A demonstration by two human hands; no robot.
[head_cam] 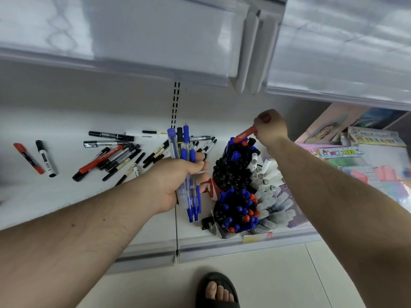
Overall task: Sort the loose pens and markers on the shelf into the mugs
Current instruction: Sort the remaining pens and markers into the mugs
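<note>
My left hand (pixel 178 181) grips a bundle of blue pens and markers (pixel 185 156) upright above the white shelf (pixel 66 196). My right hand (pixel 270 127) pinches a red marker (pixel 246 132), its tip angled down into the far mug (pixel 241 150), which is packed with blue and black pens. A middle red-and-white mug (pixel 211 187) holds black pens, and a near mug (pixel 238 214) holds blue, black and red ones. Loose black and red markers (pixel 111 156) lie scattered on the shelf left of my left hand. Two more markers (pixel 36 157) lie farther left.
Grey and white capped markers (pixel 269 190) fill a holder right of the mugs. Colourful stationery packs (pixel 364 152) crowd the right end of the shelf. An upper shelf (pixel 155 41) overhangs the area. My sandalled foot (pixel 219 290) stands on the floor below.
</note>
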